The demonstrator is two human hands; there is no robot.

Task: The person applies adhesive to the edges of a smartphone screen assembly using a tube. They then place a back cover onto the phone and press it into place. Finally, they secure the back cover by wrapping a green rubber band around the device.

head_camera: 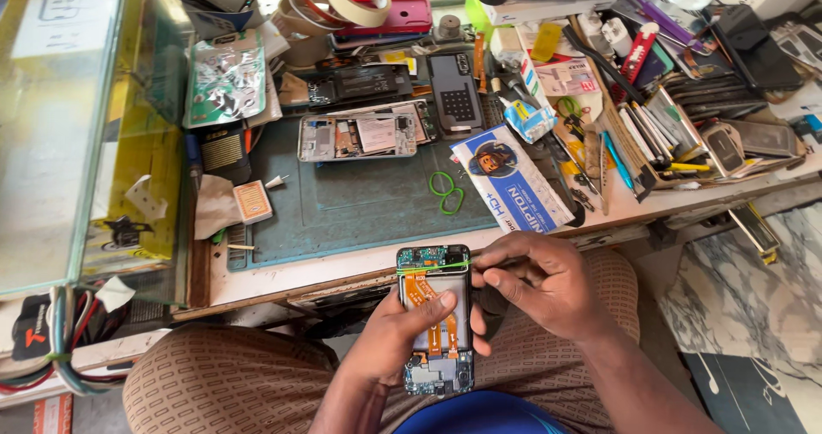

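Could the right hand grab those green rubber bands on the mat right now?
Probably yes. The right hand is at the opened phone, and the green rubber bands lie uncovered on the mat, nothing between.

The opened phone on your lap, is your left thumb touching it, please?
Touching: the head view shows the left hand cradling the opened phone, its thumb lying across the orange flex cable.
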